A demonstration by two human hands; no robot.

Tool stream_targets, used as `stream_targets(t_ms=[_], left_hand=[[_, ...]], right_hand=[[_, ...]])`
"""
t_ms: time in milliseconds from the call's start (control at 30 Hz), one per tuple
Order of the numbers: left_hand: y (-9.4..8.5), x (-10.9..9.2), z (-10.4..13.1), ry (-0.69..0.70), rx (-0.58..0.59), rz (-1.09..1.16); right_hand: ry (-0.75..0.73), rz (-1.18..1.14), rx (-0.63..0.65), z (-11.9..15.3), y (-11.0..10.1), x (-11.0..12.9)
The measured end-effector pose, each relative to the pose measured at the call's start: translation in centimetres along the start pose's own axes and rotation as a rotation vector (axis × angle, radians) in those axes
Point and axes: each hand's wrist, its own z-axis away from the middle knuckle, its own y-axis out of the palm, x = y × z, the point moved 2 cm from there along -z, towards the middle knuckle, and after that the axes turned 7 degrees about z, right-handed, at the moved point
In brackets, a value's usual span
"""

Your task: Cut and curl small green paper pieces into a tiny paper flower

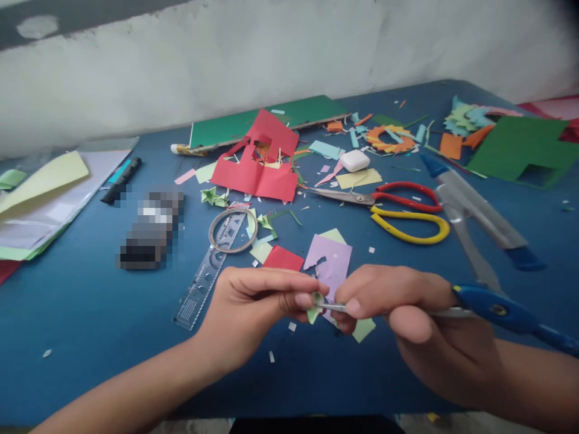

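Note:
My left hand pinches a small light-green folded paper piece, star-like in shape, between thumb and fingers. In my right hand is a blue-and-silver tool that looks like a drawing compass; the fingers are closed round one metal leg. Its tip touches or enters the green paper; which, I cannot tell. A second silver arm seems to spread away from the blue joint. Just beyond the hands lie a torn purple paper and a red paper piece.
Scissors with red and yellow handles lie ahead, beside a clear, blue-ended object. A tape roll rests on a clear ruler. Further back are cut red paper, a white rounded object and green card.

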Motion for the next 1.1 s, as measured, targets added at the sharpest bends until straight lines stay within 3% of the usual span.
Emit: stream_targets(t_ms=[200,533,900,1100], left_hand=[[0.1,-0.2,0.0,0.012,0.035,-0.017],[0.2,-0.4,0.2,0.042,0.017,-0.076],[0.3,-0.7,0.4,0.046,0.094,-0.077],[0.3,-0.4,0.3,0.025,0.108,-0.025]], right_hand=[[0.000,-0.006,0.073,0.1,-0.1,0.1],[0.035,-0.049,0.054,0.3,-0.1,-0.1],[0.161,-0.349,0.007,-0.8,0.5,0.1],[0.216,-0.407,0.056,-0.6,0.7,0.1]])
